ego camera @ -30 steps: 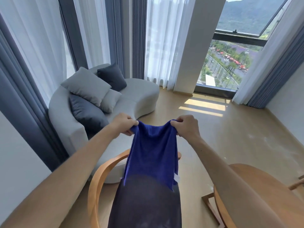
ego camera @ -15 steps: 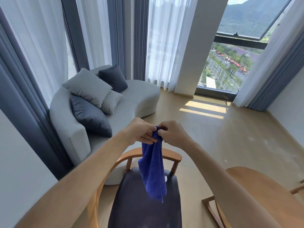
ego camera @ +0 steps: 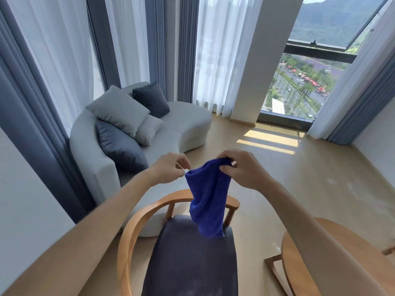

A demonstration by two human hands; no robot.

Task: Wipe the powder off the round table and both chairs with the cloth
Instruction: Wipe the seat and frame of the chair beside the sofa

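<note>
A blue cloth (ego camera: 208, 197) hangs folded in the air above a chair. My right hand (ego camera: 241, 169) pinches its top right corner. My left hand (ego camera: 171, 166) pinches the cloth's upper left edge with fingertips. Below stands the chair (ego camera: 132, 236), with a curved wooden armrest frame and a dark padded seat (ego camera: 188, 259) that shows a faint pale dusting near the front. The round wooden table (ego camera: 299, 259) shows at the lower right, partly hidden by my right forearm. A bit of a second chair's wooden arm (ego camera: 389, 249) peeks in at the right edge.
A curved grey sofa (ego camera: 183, 129) with several grey and dark cushions stands behind the chair on the left. Curtains line the windows. Wooden floor (ego camera: 310, 178) with pale powdery smears spreads to the right, sunlit near the window.
The cloth was spread wide between both hands, then bunched with the hands together. Now the hands have drawn a little apart again, the cloth hanging folded between them.
</note>
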